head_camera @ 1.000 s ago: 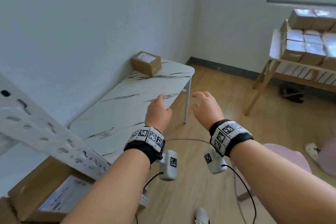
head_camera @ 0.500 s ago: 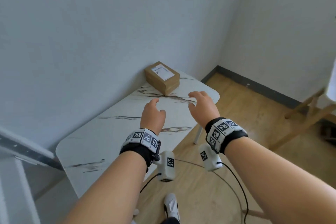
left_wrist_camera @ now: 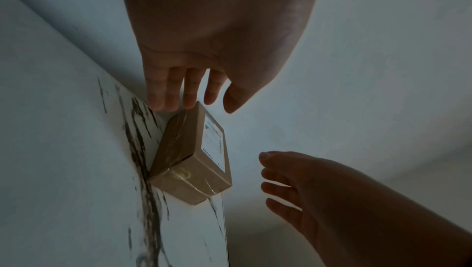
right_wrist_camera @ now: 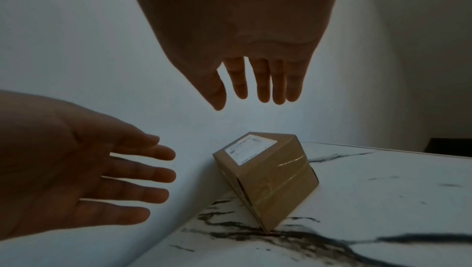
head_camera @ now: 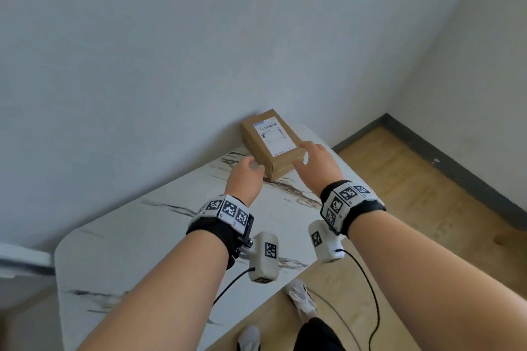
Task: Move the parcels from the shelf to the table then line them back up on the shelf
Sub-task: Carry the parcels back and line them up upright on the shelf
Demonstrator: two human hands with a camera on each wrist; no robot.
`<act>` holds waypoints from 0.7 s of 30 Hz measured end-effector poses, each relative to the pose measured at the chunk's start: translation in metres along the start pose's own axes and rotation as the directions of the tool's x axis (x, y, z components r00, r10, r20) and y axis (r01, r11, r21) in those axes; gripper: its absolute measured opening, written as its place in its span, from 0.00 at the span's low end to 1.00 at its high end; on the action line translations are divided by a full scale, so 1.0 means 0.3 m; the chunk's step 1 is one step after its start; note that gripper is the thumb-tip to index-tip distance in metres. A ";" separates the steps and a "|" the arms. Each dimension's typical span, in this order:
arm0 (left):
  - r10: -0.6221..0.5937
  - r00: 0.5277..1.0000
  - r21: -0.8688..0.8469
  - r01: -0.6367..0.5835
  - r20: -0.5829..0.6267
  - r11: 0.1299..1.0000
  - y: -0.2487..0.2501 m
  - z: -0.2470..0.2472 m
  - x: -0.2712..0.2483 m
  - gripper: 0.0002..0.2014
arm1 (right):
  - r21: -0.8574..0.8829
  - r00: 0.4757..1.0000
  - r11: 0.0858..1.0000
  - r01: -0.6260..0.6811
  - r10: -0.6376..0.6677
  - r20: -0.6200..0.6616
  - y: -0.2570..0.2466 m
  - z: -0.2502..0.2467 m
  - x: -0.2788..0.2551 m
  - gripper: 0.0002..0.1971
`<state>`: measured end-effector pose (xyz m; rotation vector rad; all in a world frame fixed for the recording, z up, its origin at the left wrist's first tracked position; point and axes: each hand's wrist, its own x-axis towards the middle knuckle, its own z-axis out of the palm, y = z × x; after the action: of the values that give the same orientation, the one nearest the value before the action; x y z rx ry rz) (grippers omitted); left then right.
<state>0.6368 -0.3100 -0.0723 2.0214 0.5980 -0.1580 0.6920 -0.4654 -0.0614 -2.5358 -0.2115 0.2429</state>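
Both forearms now reach further over the marbled worktop (head_camera: 119, 251) than half a second ago. The left hand (head_camera: 245, 177) and right hand (head_camera: 319, 165) have closed in on the parcel (head_camera: 273, 142), one on each side of it, fingers (right_wrist_camera: 263, 81) spread loosely and holding nothing. The parcel sits label-up at the worktop's far end, against the wall (head_camera: 171, 51).

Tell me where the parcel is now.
In the head view, the parcel lies on the marble table's far end against the wall, between both open hands.
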 end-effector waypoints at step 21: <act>-0.443 0.891 -0.377 0.378 -0.100 0.846 0.039 0.242 0.349 0.23 | 0.175 0.897 0.975 -0.141 0.051 0.440 0.144 0.183 0.591 0.24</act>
<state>0.7431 -0.3402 -0.1367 1.5486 1.1009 -0.1109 0.8565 -0.4356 -0.1530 -2.2609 -0.2190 0.8302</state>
